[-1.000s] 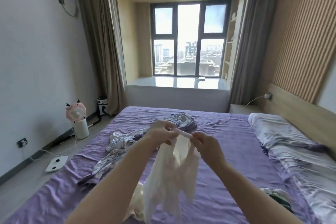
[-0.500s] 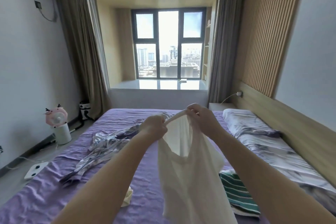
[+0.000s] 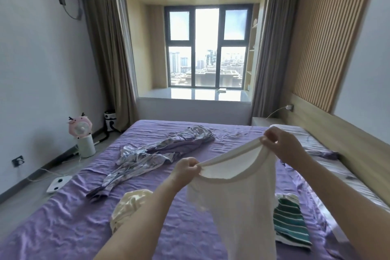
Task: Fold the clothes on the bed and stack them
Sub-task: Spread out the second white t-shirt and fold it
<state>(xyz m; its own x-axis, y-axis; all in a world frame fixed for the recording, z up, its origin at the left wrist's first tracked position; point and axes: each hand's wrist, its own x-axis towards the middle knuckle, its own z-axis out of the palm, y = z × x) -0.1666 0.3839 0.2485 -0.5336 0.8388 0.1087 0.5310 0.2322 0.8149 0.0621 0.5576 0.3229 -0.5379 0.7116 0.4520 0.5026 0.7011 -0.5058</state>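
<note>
— Two hands on one garment, is that right?

— Yes. The left hand (image 3: 186, 168) pinches one end of the neckline of a thin white sleeveless top (image 3: 238, 200), grip closed tight on the hem band. The right hand (image 3: 279, 146) pinches the other end, higher up and farther toward the headboard side, fingers curled round the fabric.

— Where is the top relative to the bed?

— Held up above the purple-sheeted bed (image 3: 69, 224), neckline stretched open between the two grips, the body of it hanging down over the near part of the mattress.

— What else lies on that bed?

— A crumpled silvery-grey and purple patterned satin garment (image 3: 152, 154) sprawls across the middle, beyond the left hand. A bunched cream-coloured garment (image 3: 128, 205) sits near the bed's front, just left of the left forearm. A folded green-and-white striped garment (image 3: 290, 221) lies to the right of the hanging top, partly hidden behind it. A grey patterned pillow (image 3: 316, 145) rests along the headboard side.

— Beside the bed?

— A pink fan on a white base (image 3: 81, 133) stands on the floor to its left.
</note>
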